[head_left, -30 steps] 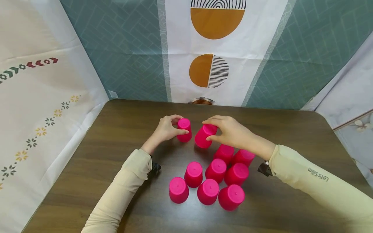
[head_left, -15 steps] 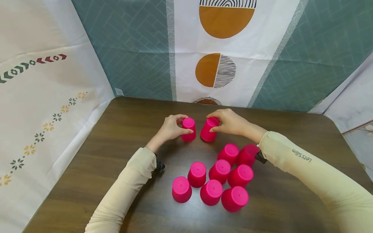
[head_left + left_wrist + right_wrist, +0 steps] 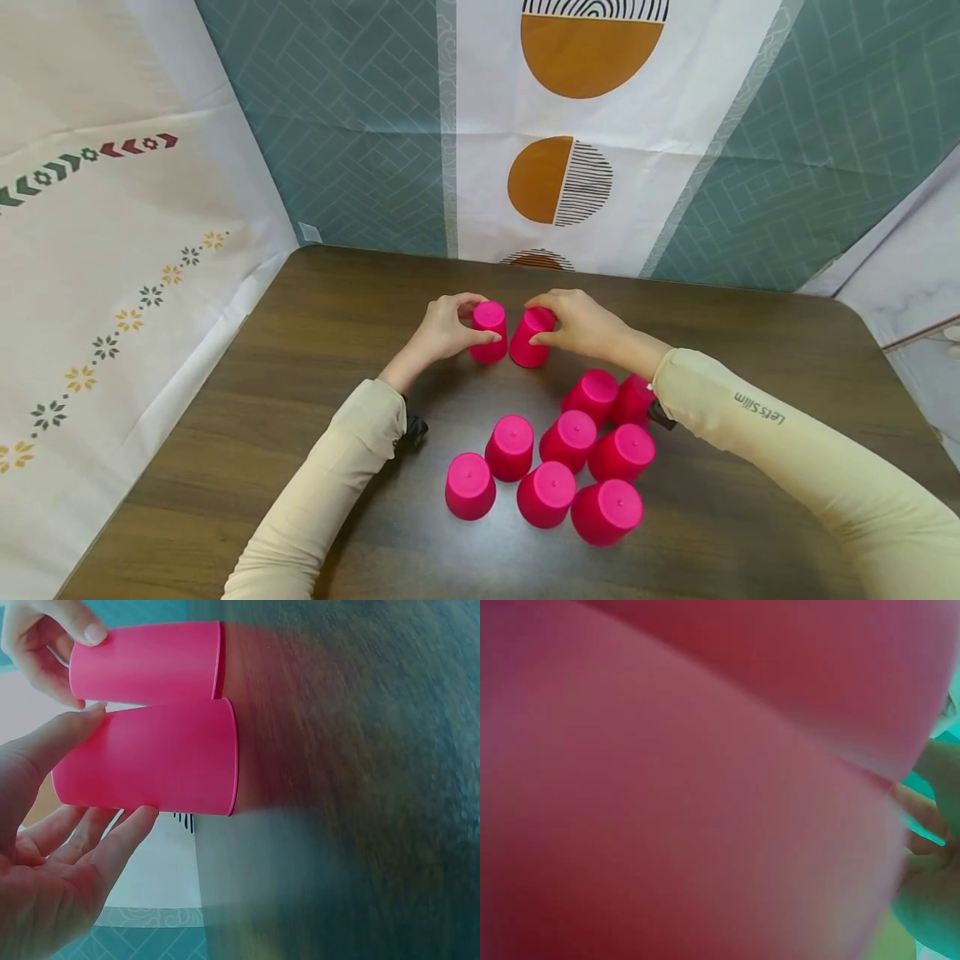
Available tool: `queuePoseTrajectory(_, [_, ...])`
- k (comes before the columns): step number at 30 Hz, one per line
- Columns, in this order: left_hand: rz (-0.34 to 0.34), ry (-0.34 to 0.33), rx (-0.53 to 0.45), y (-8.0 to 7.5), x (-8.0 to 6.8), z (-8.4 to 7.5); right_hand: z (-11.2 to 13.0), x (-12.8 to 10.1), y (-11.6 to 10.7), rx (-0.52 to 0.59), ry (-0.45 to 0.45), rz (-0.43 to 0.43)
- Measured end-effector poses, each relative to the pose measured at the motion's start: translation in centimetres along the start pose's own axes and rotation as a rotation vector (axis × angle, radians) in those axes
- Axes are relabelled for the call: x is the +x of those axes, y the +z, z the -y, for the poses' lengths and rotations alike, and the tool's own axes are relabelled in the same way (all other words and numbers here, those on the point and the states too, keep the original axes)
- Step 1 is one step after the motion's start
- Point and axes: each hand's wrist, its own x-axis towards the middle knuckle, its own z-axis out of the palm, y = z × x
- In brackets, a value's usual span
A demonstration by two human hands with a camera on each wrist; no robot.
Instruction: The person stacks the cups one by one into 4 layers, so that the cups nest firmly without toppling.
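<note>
Cups in hand: two, both pink, both upside down on the table (image 3: pixel 315 333). My left hand (image 3: pixel 442 332) grips the left cup (image 3: pixel 489 332), thumb on the near side and fingers curled round the far side. My right hand (image 3: pixel 581 323) pinches the right cup (image 3: pixel 531 337) near its closed top. The left wrist view shows the two cups (image 3: pixel 150 712) side by side, walls touching, rims down on the wood. The right wrist view is filled with blurred pink and tells nothing more.

Step in hand, as I judge it: seating these two cups as a pair at the far side of the table, just beyond my fingertips.

Remaining stock: a cluster of eight inverted cups (image 3: pixel 558 462) sits nearer to me, behind my right wrist and well apart from my left fingers.

Next move, as I judge it: check that both rims sit flat, let go of both cups without nudging them, then draw the right hand back toward the cluster and take the nearest cup from above.
</note>
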Motion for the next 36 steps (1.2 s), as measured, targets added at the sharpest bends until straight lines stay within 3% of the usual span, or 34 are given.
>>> queuePoseTrajectory(6, [-0.010,0.007,0.017,0.0,-0.2,-0.2,0.5,-0.3,0.8,0.025,0.036,-0.035])
queuePoseTrajectory(12, [0.027,0.023,0.068,0.0,-0.2,-0.5,0.6,-0.5,1.5,-0.002,0.043,-0.054])
queuePoseTrajectory(19, [0.091,0.044,0.084,0.3,-0.4,-0.5,0.5,-0.6,1.6,-0.014,0.079,-0.012])
queuePoseTrajectory(24, [0.100,0.085,0.092,0.6,-0.5,-1.4,0.2,-1.1,1.3,0.025,0.134,0.020])
queuePoseTrajectory(27, [0.060,0.134,0.097,0.2,-0.6,-2.1,-0.1,-1.6,0.6,0.051,0.174,0.030])
queuePoseTrajectory(32, [-0.004,0.275,0.136,-0.7,-0.7,-3.8,-0.8,-2.7,-0.9,0.082,0.178,0.025])
queuePoseTrajectory(36, [0.078,0.359,0.207,-0.8,-0.5,-5.7,-1.4,-4.3,-1.9,0.060,0.190,0.031])
